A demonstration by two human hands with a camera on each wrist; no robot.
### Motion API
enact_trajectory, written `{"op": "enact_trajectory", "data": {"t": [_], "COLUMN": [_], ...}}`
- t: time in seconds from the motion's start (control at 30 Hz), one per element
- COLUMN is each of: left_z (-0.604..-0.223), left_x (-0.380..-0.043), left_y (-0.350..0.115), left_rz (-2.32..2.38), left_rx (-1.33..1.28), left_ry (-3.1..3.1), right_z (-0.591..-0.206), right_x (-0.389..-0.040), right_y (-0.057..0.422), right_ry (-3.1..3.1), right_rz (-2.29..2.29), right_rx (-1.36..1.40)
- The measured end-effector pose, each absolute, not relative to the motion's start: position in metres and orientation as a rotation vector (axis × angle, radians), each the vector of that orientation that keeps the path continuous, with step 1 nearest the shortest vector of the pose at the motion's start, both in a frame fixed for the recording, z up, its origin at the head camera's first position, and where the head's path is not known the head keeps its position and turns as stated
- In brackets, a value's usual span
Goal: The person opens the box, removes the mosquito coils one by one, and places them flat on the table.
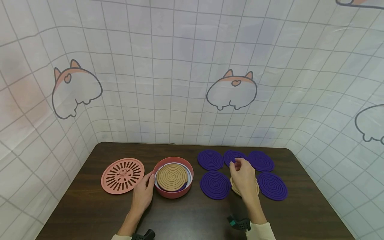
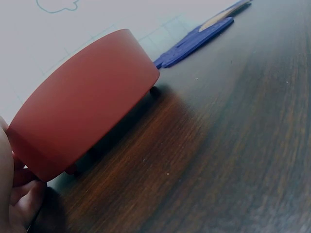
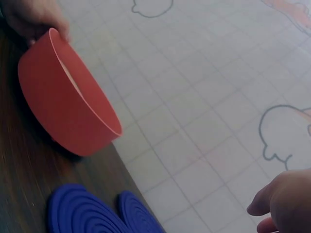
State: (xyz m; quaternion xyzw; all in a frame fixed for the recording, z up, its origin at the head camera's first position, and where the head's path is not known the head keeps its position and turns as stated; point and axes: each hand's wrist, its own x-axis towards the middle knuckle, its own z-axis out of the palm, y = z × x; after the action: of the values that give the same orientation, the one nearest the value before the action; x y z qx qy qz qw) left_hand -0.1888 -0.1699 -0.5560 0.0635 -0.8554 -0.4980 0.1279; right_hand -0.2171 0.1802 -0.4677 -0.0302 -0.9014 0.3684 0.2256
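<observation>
A round red mosquito coil box (image 1: 171, 194) stands left of centre on the table. My left hand (image 1: 143, 193) grips its left side, thumb at the rim and fingers curled low against the wall (image 2: 82, 102). Inside, a tan mosquito coil (image 1: 172, 177) lies on top, with a purple edge showing beneath it. My right hand (image 1: 243, 176) hovers over another tan coil (image 1: 236, 188), mostly hiding it, with its fingertips overlapping the back middle purple coil (image 1: 231, 155). In the right wrist view, the thumb and finger (image 3: 266, 201) stand apart with nothing visible between them.
A pink slotted lid (image 1: 123, 175) lies left of the box. Several purple coils surround the right hand, including a front left one (image 1: 215, 185) and a front right one (image 1: 272, 186). A white gridded curtain (image 1: 186, 83) hangs behind the dark wooden table (image 1: 192, 220).
</observation>
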Motion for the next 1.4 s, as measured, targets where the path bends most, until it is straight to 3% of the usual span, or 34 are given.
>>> {"op": "enact_trajectory", "data": {"t": [1.4], "left_z": [-0.554], "left_x": [-0.188], "left_y": [-0.170], "left_rz": [-1.432], "left_rx": [0.188], "left_ry": [-2.491], "right_z": [-0.472], "right_x": [-0.222], "right_y": [0.098], "right_ry": [-2.530], "right_rz": [1.041], "right_rx": [0.161]}}
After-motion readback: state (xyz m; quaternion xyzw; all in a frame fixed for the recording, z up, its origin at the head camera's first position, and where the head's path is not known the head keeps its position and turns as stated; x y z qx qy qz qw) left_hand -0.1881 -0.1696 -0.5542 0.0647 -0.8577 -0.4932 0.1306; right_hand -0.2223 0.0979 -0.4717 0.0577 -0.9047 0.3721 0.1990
